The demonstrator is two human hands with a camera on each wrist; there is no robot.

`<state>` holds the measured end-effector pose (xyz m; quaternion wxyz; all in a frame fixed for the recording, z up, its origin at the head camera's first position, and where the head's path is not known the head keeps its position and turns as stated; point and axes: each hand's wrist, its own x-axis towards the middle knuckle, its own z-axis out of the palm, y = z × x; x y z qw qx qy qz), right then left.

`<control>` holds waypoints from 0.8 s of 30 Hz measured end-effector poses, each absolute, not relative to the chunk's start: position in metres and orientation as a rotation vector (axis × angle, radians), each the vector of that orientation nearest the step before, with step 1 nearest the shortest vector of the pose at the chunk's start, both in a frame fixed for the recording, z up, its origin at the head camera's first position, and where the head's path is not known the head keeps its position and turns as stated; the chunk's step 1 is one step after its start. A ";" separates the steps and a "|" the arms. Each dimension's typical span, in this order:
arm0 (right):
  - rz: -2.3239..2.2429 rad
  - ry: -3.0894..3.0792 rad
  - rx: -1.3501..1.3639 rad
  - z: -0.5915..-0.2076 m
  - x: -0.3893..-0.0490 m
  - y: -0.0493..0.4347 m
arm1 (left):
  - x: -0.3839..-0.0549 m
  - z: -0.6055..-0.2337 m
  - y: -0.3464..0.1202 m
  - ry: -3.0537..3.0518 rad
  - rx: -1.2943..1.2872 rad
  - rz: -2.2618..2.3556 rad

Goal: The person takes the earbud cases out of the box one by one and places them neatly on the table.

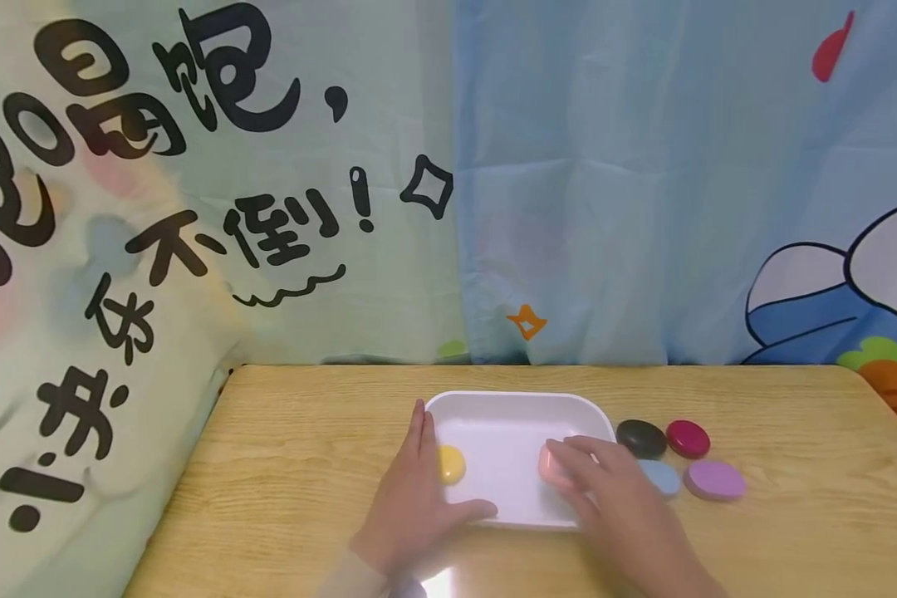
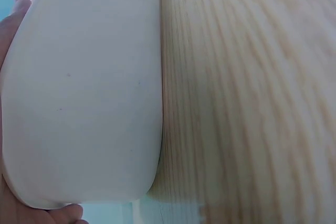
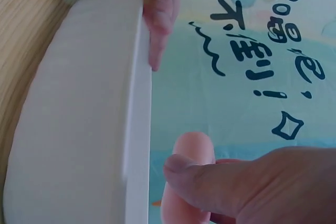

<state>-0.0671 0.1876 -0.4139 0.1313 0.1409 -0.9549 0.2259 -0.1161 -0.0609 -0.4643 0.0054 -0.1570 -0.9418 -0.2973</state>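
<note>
A white rectangular tray point(image 1: 493, 457) with rounded corners lies on the wooden table. My left hand point(image 1: 422, 498) rests against its left side with straight fingers, the thumb stretched along the near rim. Inside the tray by those fingers is a yellow rounded piece point(image 1: 454, 465), partly covered by the hand. Over the tray's right part my right hand point(image 1: 616, 490) pinches a smooth pink oval piece point(image 3: 197, 148) between thumb and fingers. In the right wrist view this piece shows above the tray rim, apart from it. The left wrist view shows mostly the tray's outer wall point(image 2: 84, 93).
Right of the tray lie a black oval piece point(image 1: 641, 438), a dark red one point(image 1: 688, 438), a purple one point(image 1: 716, 481) and a light blue one point(image 1: 661, 477), the last partly behind my right hand. A printed curtain point(image 1: 590, 183) hangs behind the table point(image 1: 306, 448).
</note>
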 end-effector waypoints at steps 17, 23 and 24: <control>0.468 -2.740 0.450 -0.424 -0.049 0.232 | -0.114 -0.464 -0.061 -2.963 -0.490 -0.926; 0.474 -2.763 0.424 -0.428 -0.044 0.245 | -0.112 -0.458 -0.061 -2.930 -0.504 -0.965; 0.475 -2.749 0.429 -0.429 -0.044 0.247 | -0.112 -0.458 -0.061 -2.929 -0.504 -0.963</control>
